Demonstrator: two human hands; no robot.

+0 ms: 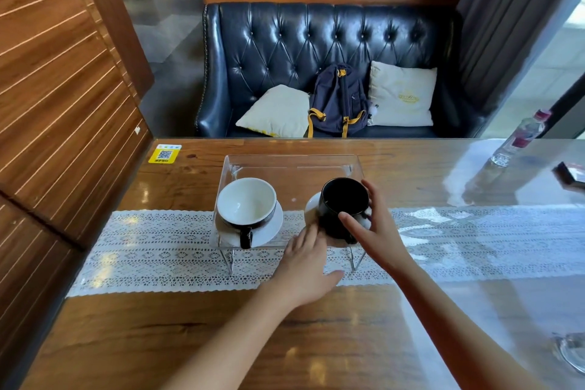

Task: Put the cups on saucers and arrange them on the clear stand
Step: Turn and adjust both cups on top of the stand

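A clear stand [294, 165] sits on the table over a white lace runner. On its left side a cup [247, 203], white inside and black outside, rests on a white saucer [273, 225] with its handle toward me. On the right side stands a black cup [343, 199] on a second white saucer [311, 207]. My right hand [373, 231] wraps around the black cup, thumb in front and fingers behind. My left hand [305, 260] lies low in front of the stand, its fingertips at the near edge of that saucer; whether they grip it is hidden.
A white lace runner [158, 250] crosses the wooden table. A plastic water bottle [519, 139] and a dark phone [569, 176] lie at the right. A yellow QR sticker [164, 153] marks the far left corner. A glass item [573, 355] sits near right.
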